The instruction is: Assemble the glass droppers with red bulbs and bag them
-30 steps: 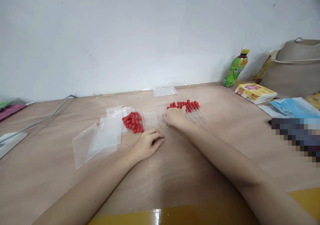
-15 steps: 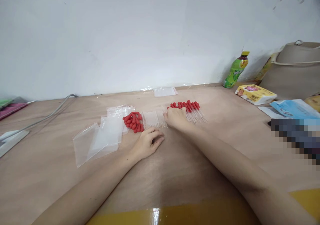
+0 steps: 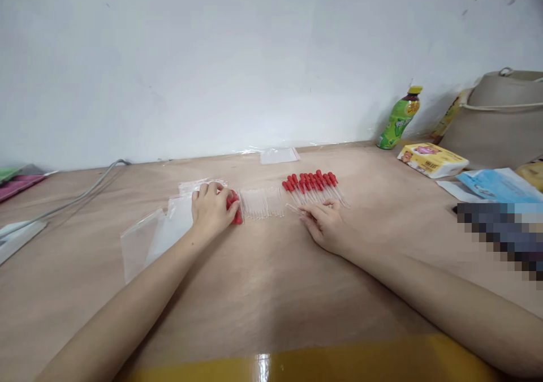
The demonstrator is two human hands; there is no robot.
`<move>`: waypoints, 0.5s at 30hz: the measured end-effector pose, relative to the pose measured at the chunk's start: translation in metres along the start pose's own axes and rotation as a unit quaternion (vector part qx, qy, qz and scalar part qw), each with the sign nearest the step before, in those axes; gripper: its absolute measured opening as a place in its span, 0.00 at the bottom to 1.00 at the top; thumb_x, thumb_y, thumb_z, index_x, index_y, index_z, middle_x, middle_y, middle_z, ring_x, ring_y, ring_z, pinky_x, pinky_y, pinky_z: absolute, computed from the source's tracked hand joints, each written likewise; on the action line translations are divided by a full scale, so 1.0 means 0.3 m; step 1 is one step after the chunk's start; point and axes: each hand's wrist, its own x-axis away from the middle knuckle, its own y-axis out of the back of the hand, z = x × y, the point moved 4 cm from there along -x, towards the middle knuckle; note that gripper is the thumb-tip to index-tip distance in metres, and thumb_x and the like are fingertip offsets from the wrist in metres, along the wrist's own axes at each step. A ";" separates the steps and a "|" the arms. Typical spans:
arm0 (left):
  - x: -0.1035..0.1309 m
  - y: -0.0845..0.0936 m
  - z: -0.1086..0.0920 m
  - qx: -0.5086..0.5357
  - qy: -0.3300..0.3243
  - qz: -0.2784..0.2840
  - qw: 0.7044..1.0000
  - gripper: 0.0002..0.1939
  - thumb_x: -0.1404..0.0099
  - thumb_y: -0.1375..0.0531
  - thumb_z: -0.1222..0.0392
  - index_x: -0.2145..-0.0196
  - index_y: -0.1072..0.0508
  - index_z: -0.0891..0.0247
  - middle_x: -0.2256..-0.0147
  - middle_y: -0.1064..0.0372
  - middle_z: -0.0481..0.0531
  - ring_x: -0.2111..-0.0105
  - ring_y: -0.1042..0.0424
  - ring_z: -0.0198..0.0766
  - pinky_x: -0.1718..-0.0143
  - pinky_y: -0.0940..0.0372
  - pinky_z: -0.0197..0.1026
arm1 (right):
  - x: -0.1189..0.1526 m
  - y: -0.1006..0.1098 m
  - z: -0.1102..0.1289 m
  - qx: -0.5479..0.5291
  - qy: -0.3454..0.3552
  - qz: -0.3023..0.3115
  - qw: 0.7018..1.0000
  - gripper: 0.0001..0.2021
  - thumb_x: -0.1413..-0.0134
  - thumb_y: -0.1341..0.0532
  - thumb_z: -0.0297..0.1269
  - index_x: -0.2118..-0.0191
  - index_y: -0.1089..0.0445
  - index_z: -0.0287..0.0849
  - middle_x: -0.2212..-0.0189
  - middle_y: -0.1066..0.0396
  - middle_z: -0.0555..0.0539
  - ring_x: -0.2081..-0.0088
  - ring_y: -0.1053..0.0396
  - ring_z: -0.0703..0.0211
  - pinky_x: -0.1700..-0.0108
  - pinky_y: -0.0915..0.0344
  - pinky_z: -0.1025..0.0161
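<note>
My left hand [image 3: 212, 211] reaches over a pile of red rubber bulbs [image 3: 236, 217], its fingers and thumb curled around some of them; the fingertips are partly hidden. Between the thumb and fingers of my right hand [image 3: 324, 223] is a thin clear glass tube [image 3: 292, 207], pointing left. A row of loose clear glass tubes [image 3: 258, 202] lies side by side between my hands. Just beyond my right hand, several droppers [image 3: 311, 182], glass tubes with red bulbs on their ends, lie in a slanted group.
Clear plastic bags [image 3: 142, 240] lie on the left, partly under my left forearm. Another small bag [image 3: 279, 155] rests near the wall. On the right are a green bottle [image 3: 399, 119], a yellow tissue pack [image 3: 432, 160], a blue packet [image 3: 492, 185] and a grey bag [image 3: 487, 127]. A cable [image 3: 93, 187] crosses the left side.
My left hand has moved left and away from me onto the red bulbs. My right hand has drawn back from the droppers to the right, now with a glass tube in its fingers.
</note>
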 end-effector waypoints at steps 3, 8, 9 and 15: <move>-0.028 -0.021 0.004 -0.017 0.007 0.026 0.999 0.13 0.44 0.45 0.50 0.72 0.27 0.62 0.59 0.37 0.59 0.57 0.42 0.52 0.61 0.46 0.50 | -0.008 0.003 -0.005 -0.001 -0.017 -0.010 1.000 0.12 0.42 0.52 0.34 0.58 0.35 0.41 0.67 0.27 0.46 0.70 0.34 0.61 0.54 0.53 0.57; -0.058 -0.046 -0.011 -0.047 0.023 0.046 0.998 0.15 0.45 0.45 0.50 0.74 0.26 0.65 0.58 0.36 0.63 0.57 0.42 0.53 0.61 0.46 0.51 | -0.014 -0.011 -0.010 0.000 -0.017 -0.006 1.000 0.12 0.42 0.52 0.35 0.58 0.34 0.41 0.67 0.27 0.46 0.70 0.34 0.62 0.54 0.53 0.58; -0.060 -0.049 -0.015 -0.053 0.024 0.048 0.997 0.15 0.45 0.45 0.51 0.74 0.25 0.65 0.58 0.36 0.63 0.57 0.42 0.54 0.61 0.46 0.51 | -0.013 -0.013 -0.011 -0.001 -0.018 -0.003 1.000 0.12 0.42 0.52 0.35 0.58 0.34 0.41 0.67 0.27 0.46 0.70 0.34 0.61 0.54 0.53 0.58; -0.067 -0.044 -0.025 -0.060 0.023 0.034 0.997 0.14 0.44 0.47 0.56 0.74 0.25 0.67 0.61 0.36 0.64 0.58 0.41 0.54 0.61 0.46 0.51 | -0.013 -0.014 -0.012 -0.010 -0.024 0.006 1.000 0.12 0.42 0.52 0.35 0.58 0.34 0.42 0.67 0.27 0.46 0.69 0.34 0.61 0.52 0.54 0.57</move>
